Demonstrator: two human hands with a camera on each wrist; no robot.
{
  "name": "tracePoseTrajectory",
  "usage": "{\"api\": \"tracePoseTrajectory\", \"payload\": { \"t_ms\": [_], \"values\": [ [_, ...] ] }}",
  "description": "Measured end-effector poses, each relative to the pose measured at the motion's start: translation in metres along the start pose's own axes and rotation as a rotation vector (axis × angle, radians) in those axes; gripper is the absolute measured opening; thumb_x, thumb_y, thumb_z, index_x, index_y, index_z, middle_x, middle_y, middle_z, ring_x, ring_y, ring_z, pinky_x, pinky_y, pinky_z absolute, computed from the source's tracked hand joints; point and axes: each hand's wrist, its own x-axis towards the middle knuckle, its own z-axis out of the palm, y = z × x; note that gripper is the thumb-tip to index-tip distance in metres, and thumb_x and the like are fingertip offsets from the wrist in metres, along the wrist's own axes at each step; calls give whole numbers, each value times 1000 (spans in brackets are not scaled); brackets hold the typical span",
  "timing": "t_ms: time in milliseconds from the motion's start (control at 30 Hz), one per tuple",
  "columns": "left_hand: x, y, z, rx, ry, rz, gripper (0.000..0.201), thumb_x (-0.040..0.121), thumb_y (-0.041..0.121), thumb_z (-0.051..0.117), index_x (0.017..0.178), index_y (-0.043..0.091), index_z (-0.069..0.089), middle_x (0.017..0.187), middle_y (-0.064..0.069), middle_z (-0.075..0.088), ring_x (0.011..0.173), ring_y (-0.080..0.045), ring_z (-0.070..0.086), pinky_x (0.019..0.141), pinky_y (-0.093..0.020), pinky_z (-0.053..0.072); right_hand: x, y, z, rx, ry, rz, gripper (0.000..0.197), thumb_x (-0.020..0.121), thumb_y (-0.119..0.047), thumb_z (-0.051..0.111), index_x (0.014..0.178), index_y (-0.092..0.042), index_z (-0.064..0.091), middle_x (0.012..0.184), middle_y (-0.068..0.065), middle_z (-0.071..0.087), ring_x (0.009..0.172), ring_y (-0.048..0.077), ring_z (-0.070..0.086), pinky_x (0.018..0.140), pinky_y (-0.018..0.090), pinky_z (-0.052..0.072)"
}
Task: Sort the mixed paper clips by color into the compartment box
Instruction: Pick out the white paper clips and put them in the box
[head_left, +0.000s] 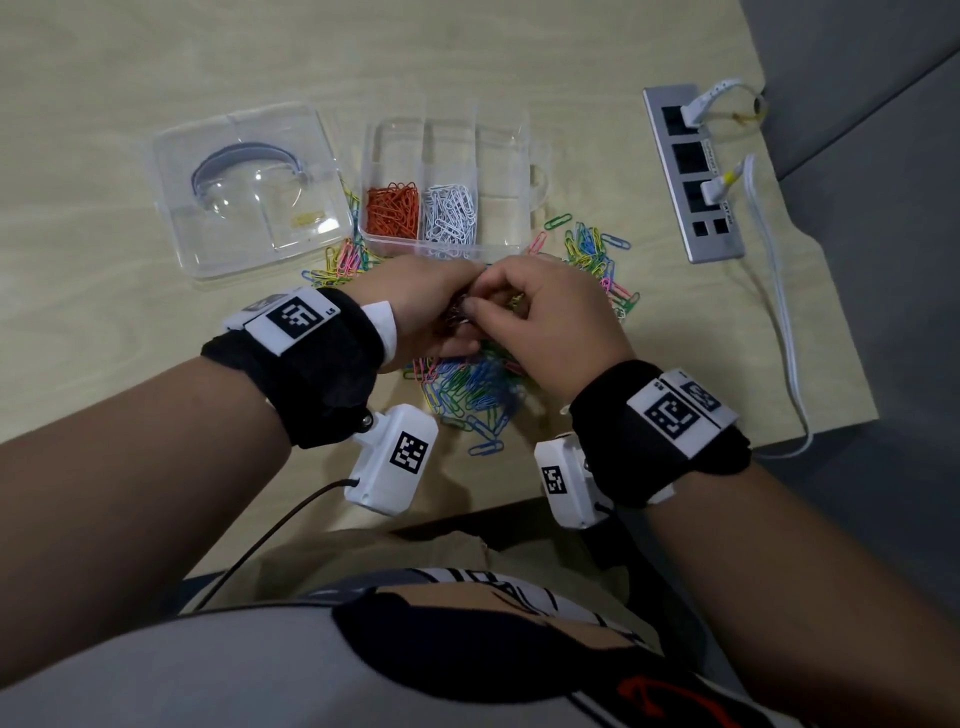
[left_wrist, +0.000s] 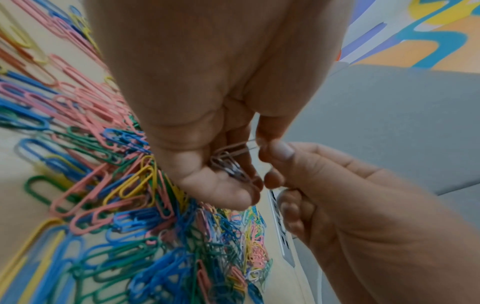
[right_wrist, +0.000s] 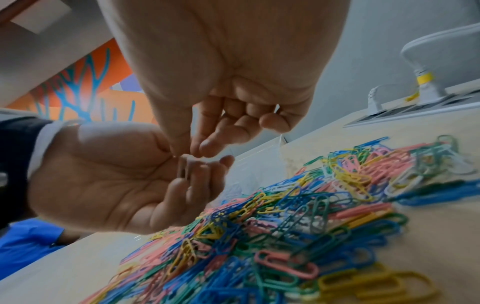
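So the left hand cups a little bunch of grey clips, probably saving trips, while the right hand pinches one out. The box sits upper center, orange and white already sorted; the mixed pile lies under both hands.

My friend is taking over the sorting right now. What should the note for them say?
Left hand: cupped above the pile, holding a small bunch of grey metal paper clips.
Right hand: pinching one grey clip at that bunch.
Clear plastic compartment box: orange paper clips fill one compartment, white paper clips the one beside it; the others look empty.
Left to do: the mixed pile of blue, green, yellow and pink paper clips on the wooden table, plus the grey ones in hand.
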Motion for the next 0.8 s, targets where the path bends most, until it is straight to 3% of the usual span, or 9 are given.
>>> {"api": "tracePoseTrajectory", "payload": {
  "t_ms": [167,267,500,800],
  "values": [
    [-2,4,5,20,49,-17,28,100,27,47,82,10,59,63,-1,55,47,-7,50,44,-15,42,6,15,-20,-75,39,96,14,90,-29,61,80,-20,65,79,-6,64,74,11,57,70,30,48],
    [-5,6,9,14,69,-30,29,100,27,45,80,11,59,63,0,54,46,-6,49,44,-15,41,13,29,-26,-273,37,161,14,93,-27,54,84,-23,64,86,-3,63,81,18,58,72,31,48],
    [6,-2,11,21,60,46,33,101,28,42,77,11,58,59,1,53,48,-6,47,43,-14,40,32,36,-12,-545,-76,96,18,92,-31,55,102,-25,70,101,4,66,95,27,60,78,34,49],
    [13,-11,9,45,-6,151,35,101,28,41,75,12,57,57,2,53,48,-7,46,44,-15,41,32,31,-9,-696,-55,167,16,89,-20,55,95,-16,69,98,8,66,95,32,61,79,35,50]
  ]
}}
